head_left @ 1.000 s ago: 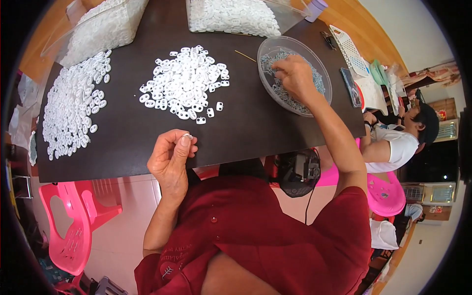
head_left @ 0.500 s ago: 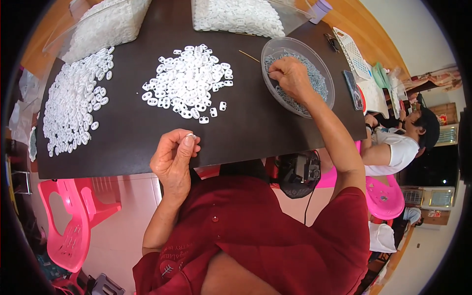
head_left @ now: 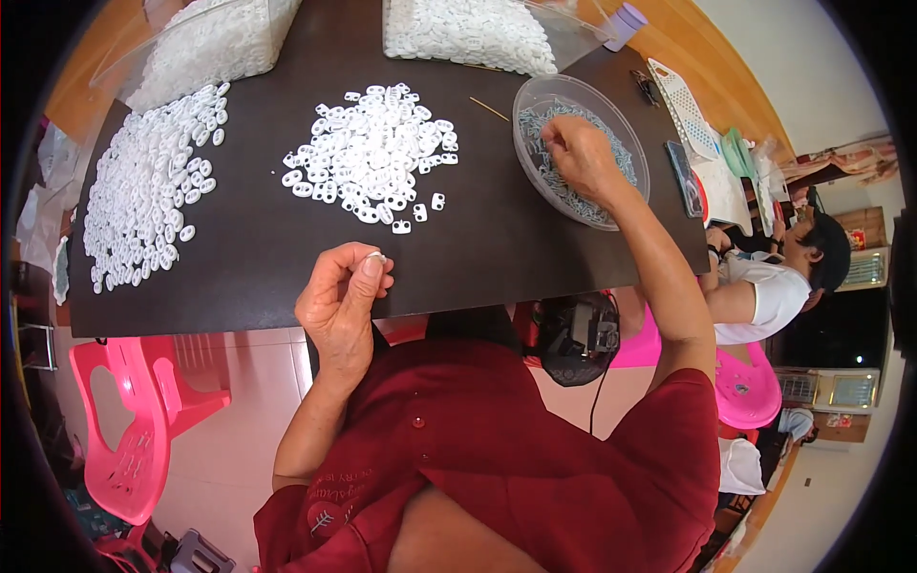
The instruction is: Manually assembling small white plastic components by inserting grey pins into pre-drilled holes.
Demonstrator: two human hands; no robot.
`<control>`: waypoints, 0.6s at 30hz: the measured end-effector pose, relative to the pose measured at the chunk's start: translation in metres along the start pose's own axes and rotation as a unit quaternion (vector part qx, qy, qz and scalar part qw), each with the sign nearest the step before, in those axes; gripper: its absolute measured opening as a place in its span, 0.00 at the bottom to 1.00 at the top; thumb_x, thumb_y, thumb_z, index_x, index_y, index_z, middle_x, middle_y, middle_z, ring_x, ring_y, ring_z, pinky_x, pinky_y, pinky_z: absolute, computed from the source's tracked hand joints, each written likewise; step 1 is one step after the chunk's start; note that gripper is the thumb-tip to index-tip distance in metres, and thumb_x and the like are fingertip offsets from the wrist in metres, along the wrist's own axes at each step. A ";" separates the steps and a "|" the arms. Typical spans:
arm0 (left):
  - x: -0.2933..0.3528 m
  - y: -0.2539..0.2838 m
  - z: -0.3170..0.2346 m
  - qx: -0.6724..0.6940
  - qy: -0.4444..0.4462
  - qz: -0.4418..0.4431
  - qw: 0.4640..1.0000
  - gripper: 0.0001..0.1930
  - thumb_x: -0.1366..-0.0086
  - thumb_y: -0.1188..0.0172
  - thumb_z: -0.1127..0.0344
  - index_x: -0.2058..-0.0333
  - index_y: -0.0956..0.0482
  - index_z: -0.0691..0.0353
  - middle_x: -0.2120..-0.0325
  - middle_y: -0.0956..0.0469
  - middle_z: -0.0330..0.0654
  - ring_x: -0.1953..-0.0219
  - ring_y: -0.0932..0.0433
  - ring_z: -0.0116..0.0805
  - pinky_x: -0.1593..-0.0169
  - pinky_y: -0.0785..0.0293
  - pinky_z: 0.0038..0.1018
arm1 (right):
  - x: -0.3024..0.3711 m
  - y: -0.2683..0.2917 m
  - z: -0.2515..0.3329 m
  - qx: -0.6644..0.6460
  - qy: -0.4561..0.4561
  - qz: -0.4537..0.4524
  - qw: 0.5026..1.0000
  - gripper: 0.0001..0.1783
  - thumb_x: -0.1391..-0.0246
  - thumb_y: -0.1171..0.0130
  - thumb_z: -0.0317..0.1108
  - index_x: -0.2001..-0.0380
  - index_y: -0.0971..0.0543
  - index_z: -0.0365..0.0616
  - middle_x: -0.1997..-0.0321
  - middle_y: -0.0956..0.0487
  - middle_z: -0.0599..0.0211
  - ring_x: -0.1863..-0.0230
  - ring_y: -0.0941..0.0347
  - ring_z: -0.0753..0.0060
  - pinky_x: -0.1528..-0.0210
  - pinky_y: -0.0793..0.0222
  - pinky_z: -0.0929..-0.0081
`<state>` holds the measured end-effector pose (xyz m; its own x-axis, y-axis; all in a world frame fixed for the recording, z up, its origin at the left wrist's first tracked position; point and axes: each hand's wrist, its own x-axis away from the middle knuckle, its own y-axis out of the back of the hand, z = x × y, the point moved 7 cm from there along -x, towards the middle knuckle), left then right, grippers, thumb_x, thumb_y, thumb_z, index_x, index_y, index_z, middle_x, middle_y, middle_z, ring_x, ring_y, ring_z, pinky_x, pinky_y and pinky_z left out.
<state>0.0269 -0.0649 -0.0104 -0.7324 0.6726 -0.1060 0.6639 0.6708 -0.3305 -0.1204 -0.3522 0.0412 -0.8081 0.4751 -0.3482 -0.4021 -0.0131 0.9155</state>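
Head view, nearest first: a dark red shirt [head_left: 516, 458] fills the bottom of the frame, and both bare forearms rise from it toward the dark worktop [head_left: 267, 277]. The left hand [head_left: 339, 306] hovers at the near edge of the worktop, its grip narrow: thumb and fingers pinch a small white plastic piece [head_left: 376, 257], which shows only as a pale sliver at the fingertips. Just beyond it, in the middle of the worktop, lies a loose central heap of white pieces [head_left: 373, 153]; each one is small and flat with rounded ends and openings through it, and a few strays sit at the heap's near edge. Off to the left spreads a wider, flatter left spread of white pieces [head_left: 143, 186] of the same kind. To the right, the right hand [head_left: 583, 158] reaches down into a clear round bowl [head_left: 530, 110] that holds a tangle of small grey-blue metal parts [head_left: 611, 205]; its fingers are curled among them, and I cannot tell whether they hold any. A thin stick [head_left: 487, 108] lies between the bowl and the central heap. At the far edge stand two clear bags [head_left: 468, 29] packed with more white pieces. A pink plastic chair [head_left: 134, 420] stands on the floor to the left, and another person in a white shirt [head_left: 764, 296] sits to the right.
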 end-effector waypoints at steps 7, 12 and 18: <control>0.000 0.000 0.000 0.000 0.003 0.001 1.000 0.06 0.38 0.43 0.71 0.65 0.25 0.68 0.73 0.24 0.39 0.74 0.27 0.20 0.71 0.30 0.15 | 0.004 0.004 0.008 -0.022 0.000 0.013 1.000 0.05 0.56 0.41 0.27 0.73 0.22 0.39 0.73 0.24 0.56 0.68 0.28 0.55 0.65 0.33 0.65; -0.001 -0.001 -0.001 0.001 -0.001 0.002 1.000 0.06 0.38 0.43 0.70 0.65 0.25 0.68 0.73 0.24 0.39 0.74 0.27 0.20 0.71 0.30 0.15 | -0.003 -0.004 0.015 -0.064 -0.042 0.049 0.996 0.08 0.56 0.42 0.33 0.78 0.23 0.39 0.74 0.24 0.53 0.66 0.28 0.49 0.63 0.34 0.58; 0.000 -0.001 -0.001 0.002 -0.004 -0.002 1.000 0.06 0.38 0.43 0.70 0.65 0.25 0.68 0.73 0.24 0.39 0.74 0.27 0.20 0.71 0.30 0.15 | -0.008 -0.019 0.008 -0.023 -0.041 0.058 0.997 0.06 0.57 0.45 0.30 0.81 0.24 0.38 0.75 0.24 0.51 0.70 0.28 0.45 0.67 0.33 0.56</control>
<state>0.0267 -0.0655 -0.0092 -0.7368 0.6668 -0.1118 0.6598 0.6731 -0.3340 -0.1022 -0.3485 0.0284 -0.8131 0.5388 -0.2204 -0.3283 -0.1117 0.9379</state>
